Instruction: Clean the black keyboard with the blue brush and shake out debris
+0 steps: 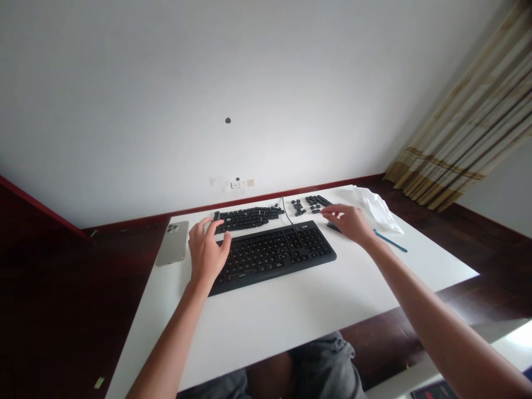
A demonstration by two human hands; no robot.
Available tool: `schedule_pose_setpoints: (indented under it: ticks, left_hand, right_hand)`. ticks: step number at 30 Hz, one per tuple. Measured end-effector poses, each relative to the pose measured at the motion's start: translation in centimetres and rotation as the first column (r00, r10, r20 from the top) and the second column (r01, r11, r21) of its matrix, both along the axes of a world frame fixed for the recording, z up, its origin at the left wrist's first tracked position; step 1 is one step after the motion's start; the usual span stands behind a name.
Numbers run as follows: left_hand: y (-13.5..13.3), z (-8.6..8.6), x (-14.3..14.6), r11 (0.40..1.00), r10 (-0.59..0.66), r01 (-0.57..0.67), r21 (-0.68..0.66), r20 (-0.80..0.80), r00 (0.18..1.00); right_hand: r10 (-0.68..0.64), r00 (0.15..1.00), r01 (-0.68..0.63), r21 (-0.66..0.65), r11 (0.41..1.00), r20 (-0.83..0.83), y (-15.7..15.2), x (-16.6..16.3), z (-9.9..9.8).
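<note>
The left hand (206, 253) rests on the left end of the black keyboard (272, 253), fingers spread and holding nothing. The right hand (348, 220) hovers past the keyboard's right end, fingers loosely apart over a small dark object (332, 226) on the white table (299, 310); whether it touches is unclear. Behind the keyboard lie loose keycaps in a long cluster (246, 218) and a smaller group (311, 203). A phone (173, 242) lies far left; a crumpled white cloth (374, 208) and blue pen (390, 240) lie right.
</note>
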State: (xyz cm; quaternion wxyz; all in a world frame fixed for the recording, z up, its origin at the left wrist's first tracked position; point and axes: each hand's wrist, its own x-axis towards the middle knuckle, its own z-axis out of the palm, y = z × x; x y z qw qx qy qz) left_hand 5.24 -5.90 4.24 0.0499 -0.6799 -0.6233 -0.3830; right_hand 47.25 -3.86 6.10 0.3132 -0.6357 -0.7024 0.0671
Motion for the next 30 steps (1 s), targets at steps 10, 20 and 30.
schedule_pose_setpoints:
  ticks: [10, 20, 30]
  left_hand:
    - [4.9, -0.2, -0.2, 0.976, -0.092, 0.094, 0.196, -0.017, 0.996]
    - [5.3, -0.4, -0.3, 0.980, -0.096, 0.104, 0.168, -0.056, 0.994]
    - [5.1, -0.1, -1.0, 0.991, -0.027, 0.031, 0.131, -0.032, 0.999]
  right_hand:
    - [0.261, 0.964, -0.250, -0.161, 0.955, 0.054, 13.9, -9.7, 0.0]
    - [0.272, 0.949, -0.227, -0.256, 0.940, 0.158, 16.5, -9.1, -0.6]
    - [0.344, 0.915, -0.261, -0.342, 0.903, 0.212, 15.5, -8.7, 1.6]
